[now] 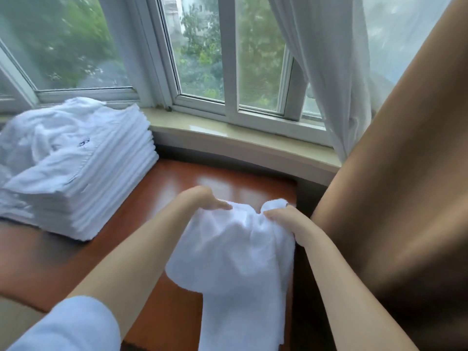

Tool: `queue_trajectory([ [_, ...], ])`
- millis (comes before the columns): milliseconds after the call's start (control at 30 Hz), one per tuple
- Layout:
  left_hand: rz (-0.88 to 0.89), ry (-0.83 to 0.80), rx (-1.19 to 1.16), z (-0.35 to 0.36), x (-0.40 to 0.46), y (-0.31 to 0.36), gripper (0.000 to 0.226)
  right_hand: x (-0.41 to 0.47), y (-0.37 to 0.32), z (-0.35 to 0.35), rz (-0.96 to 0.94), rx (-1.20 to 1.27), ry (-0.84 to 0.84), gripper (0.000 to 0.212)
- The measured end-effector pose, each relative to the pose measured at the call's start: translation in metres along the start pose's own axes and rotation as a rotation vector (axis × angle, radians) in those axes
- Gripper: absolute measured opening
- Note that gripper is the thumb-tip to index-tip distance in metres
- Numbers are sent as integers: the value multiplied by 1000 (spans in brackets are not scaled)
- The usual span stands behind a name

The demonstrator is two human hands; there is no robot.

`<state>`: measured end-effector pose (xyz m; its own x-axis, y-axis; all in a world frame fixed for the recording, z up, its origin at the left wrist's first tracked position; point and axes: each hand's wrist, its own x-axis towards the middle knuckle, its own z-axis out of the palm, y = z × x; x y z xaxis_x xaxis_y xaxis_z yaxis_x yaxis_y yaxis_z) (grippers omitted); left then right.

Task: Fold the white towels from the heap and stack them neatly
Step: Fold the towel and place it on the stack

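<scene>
Towel nearest, limp, light; hangs over surface edge. L hand and R hand fingers bunch its top edge. Best grip: corners.

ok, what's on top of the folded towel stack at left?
A rumpled white cloth with a small dark mark lies loose across the folded towel stack, covering most of its top. How neat the top towel beneath is cannot be seen.
</scene>
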<state>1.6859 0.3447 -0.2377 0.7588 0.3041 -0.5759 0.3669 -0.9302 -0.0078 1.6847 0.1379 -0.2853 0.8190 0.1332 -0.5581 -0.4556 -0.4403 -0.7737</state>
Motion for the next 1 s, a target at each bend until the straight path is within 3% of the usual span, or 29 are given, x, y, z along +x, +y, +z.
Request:
queue_trajectory([
  [100,9,492,75,-14,24,-6,82,25,-7,8,-120,193,108,8],
  [200,110,642,166,-21,63,-6,92,61,-18,18,-176,239,135,26],
  [267,183,650,160,-7,90,-8,82,85,-16,29,-140,193,153,27],
  [433,278,429,84,93,125,-14,59,111,46,56,170,-201,249,56],
  [500,289,302,104,131,123,-17,56,109,74,64,158,-458,259,54],
  [567,268,256,92,159,117,-21,54,108,91,68,77,-547,303,56],
  [700,186,249,64,207,80,-24,54,100,102,71,2,-349,410,56],
  [800,38,250,-83,239,33,-17,51,78,121,63,13,-188,475,42],
  [1000,-396,396,-569,287,-66,20,57,17,171,56,-22,-178,50,21],
])
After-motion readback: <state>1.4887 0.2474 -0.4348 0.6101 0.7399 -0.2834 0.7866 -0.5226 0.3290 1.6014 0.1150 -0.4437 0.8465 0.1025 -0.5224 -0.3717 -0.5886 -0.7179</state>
